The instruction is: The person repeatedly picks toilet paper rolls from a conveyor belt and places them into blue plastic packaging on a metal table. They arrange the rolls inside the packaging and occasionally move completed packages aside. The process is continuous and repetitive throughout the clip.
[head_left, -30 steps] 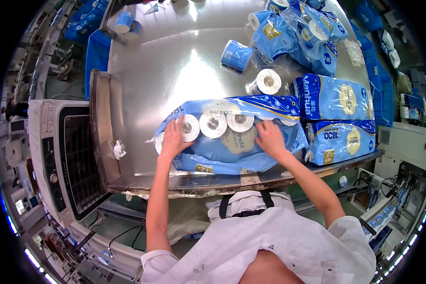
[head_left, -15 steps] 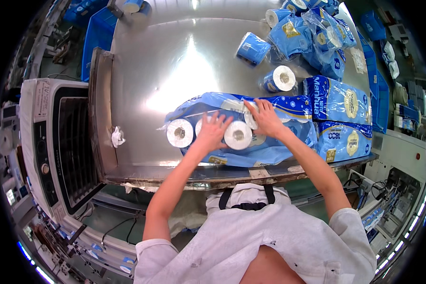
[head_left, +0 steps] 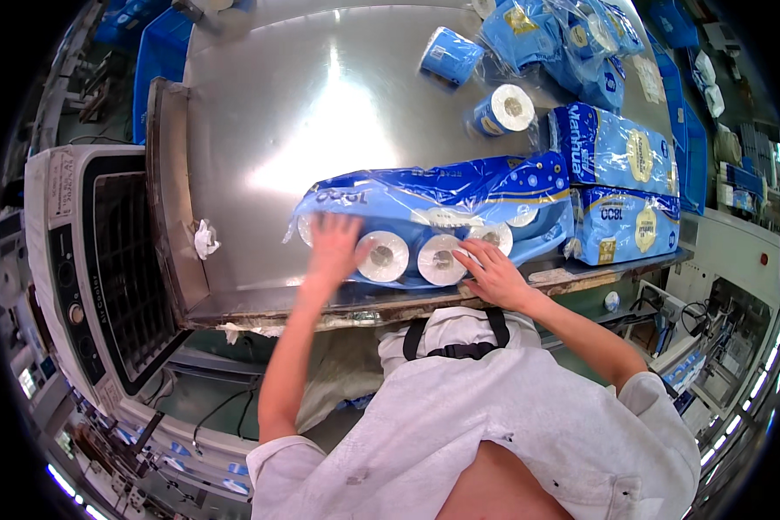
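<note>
A blue plastic bag (head_left: 433,189) lies lengthwise near the front edge of the metal table, with white paper rolls along its open near side. My left hand (head_left: 329,253), blurred, rests with fingers outstretched over a roll at the bag's left end. To its right sits a toilet roll (head_left: 378,270), end up. My right hand (head_left: 501,279) is open, its fingertips at the right side of another toilet roll (head_left: 436,270). Behind that hand, a further roll (head_left: 495,234) shows partly under the film. Neither hand is closed round anything.
Two filled blue packs (head_left: 611,160) stand at the right. Beyond are a loose roll (head_left: 511,107), a blue-wrapped roll (head_left: 451,57) and a heap of bagged rolls (head_left: 529,39). A crumpled white scrap (head_left: 205,240) lies by the raised left table edge (head_left: 172,165), beside an air cooler (head_left: 126,260).
The bag's printed film now lies farther over the rolls. My left hand has moved left to the end roll; my right hand has come down toward the near edge. The view has shifted slightly.
</note>
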